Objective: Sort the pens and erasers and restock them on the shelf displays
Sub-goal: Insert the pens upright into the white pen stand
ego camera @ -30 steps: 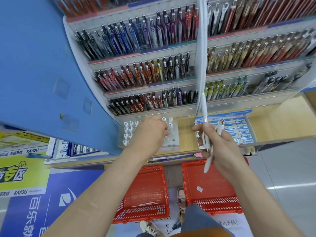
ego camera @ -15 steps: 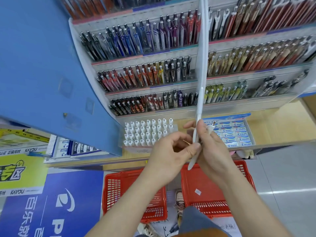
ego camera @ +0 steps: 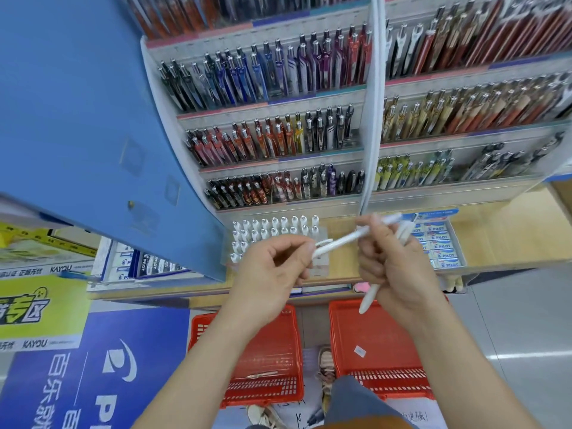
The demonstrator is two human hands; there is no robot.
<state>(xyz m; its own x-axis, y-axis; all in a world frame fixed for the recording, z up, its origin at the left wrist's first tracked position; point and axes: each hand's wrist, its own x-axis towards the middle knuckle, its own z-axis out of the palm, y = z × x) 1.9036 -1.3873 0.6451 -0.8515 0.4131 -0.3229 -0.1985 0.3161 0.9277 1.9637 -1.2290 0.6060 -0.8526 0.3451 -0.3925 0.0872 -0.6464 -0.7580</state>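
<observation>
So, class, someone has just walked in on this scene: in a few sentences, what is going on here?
A person is restocking pens at a stationery shelf. The right hand grips a bunch of white pens; the left hand pinches the end of a single white pen that reaches across to the right hand. Just beyond the hands, a clear stand of white pens sits beside an eraser tray. Two red baskets lie on the floor.

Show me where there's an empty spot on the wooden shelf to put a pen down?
The bare wood right of the eraser tray is free, out to the shelf's end. A strip between the white pen rack and that tray is mostly hidden. The rack and the pen rows above are crowded.
</observation>
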